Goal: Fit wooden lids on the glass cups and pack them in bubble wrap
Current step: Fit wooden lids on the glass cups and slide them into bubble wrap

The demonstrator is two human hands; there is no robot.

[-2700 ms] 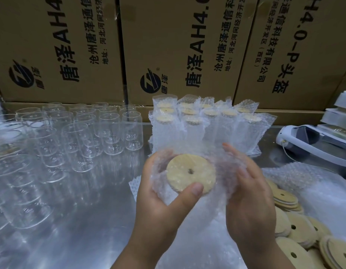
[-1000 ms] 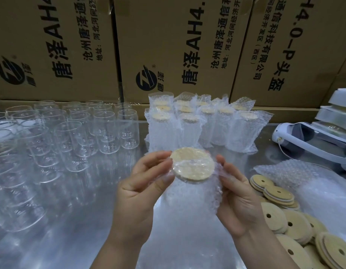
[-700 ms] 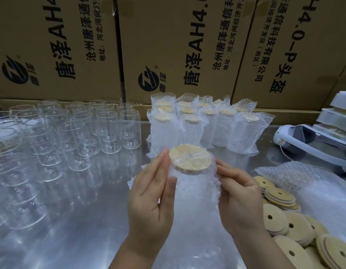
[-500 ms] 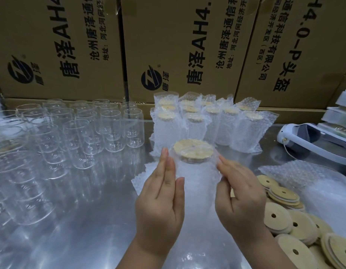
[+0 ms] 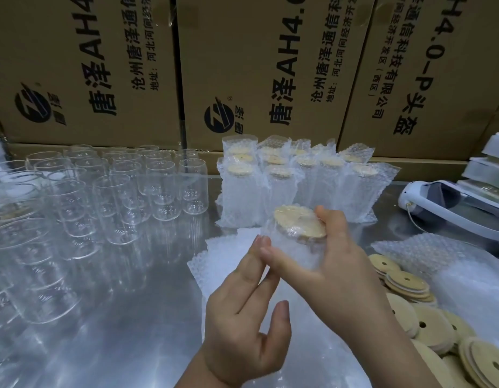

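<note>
Three brown cardboard cartons [image 5: 242, 65] stand along the back. They are printed in black with a round logo, "唐泽 AH4.0" and "沧州唐泽通信科技有限公司"; the rightmost carton's large print ends in "-P头盔". In front of them lies a shiny metal surface [image 5: 116, 317]. Rows of clear, lidless glass cups [image 5: 113, 208] crowd its left half. At rear centre stands a cluster of upright cups already sleeved in bubble wrap [image 5: 284, 186], each topped with a pale lid. A heap of loose bubble-wrap bags [image 5: 424, 253] lies on the right, with a scatter of round wooden lids with centre holes [image 5: 427, 326] just in front of it. The right hand [image 5: 340, 281] is raised over the middle of the surface. Its grip is closed around a bubble-wrapped glass cup [image 5: 294, 252], thumb across the near side and fingers behind the rim. The cup is tilted, and its round wooden lid [image 5: 298, 225] shows through the wrap. The left hand [image 5: 242, 326] holds nothing; its grip is slack, its straight fingers touching the right thumb beside the wrap.
</note>
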